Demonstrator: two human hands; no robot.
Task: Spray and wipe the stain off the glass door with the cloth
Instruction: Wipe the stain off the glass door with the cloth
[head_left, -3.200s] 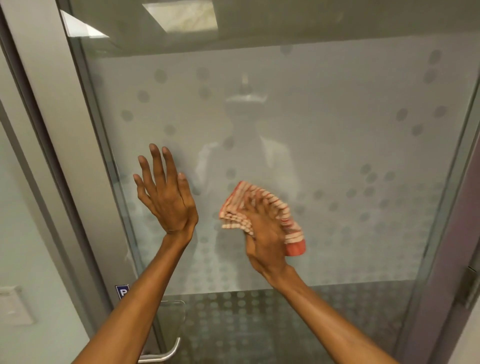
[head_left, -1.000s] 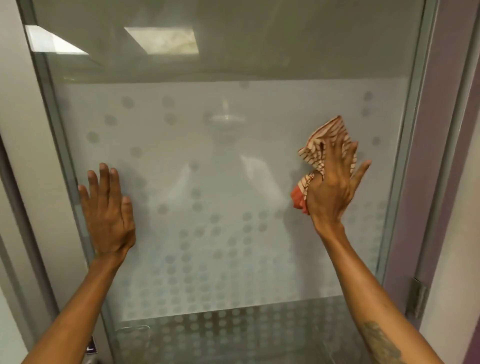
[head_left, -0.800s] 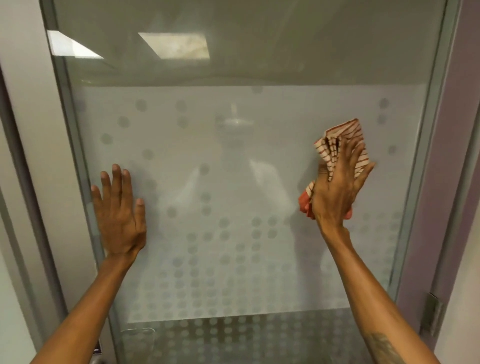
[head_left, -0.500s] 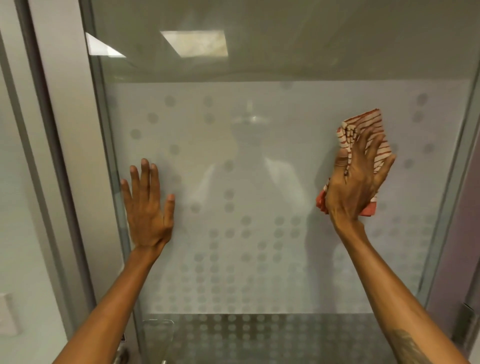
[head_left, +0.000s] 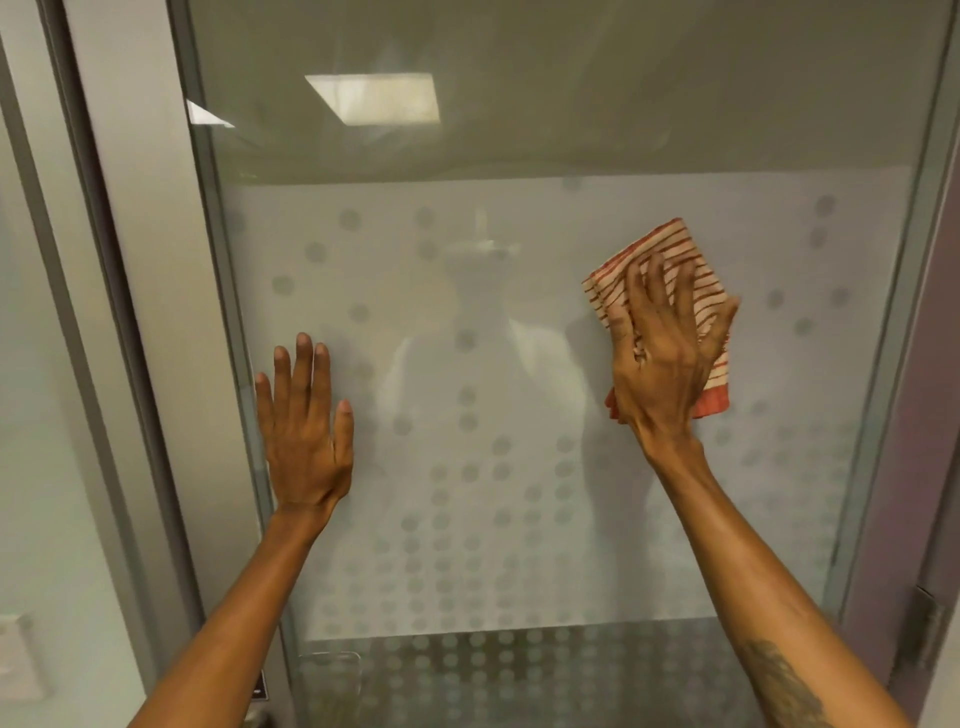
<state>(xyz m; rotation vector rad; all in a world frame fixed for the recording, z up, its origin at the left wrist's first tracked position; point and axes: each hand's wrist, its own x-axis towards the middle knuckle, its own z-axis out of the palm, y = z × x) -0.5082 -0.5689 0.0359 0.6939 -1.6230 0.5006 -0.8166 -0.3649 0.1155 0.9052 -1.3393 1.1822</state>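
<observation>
The glass door (head_left: 467, 291) fills the view, with a frosted dotted band across its middle. My right hand (head_left: 657, 358) presses a folded red-and-white striped cloth (head_left: 698, 291) flat against the glass at the right of the pane. My left hand (head_left: 304, 431) lies flat on the glass by the door's left edge, fingers up and slightly apart, holding nothing. No stain can be made out on the glass, and no spray bottle is in view.
A grey metal frame (head_left: 150, 312) runs down the left of the door, with a wall and a light switch (head_left: 15, 660) beyond it. The door's right edge meets a purple-grey jamb (head_left: 919, 415) with a hinge (head_left: 927, 629). Ceiling lights reflect in the upper glass.
My right hand has slid the cloth leftward and slightly down from near the right edge of the pane. My left hand has stayed flat on the glass. The camera has swung a little.
</observation>
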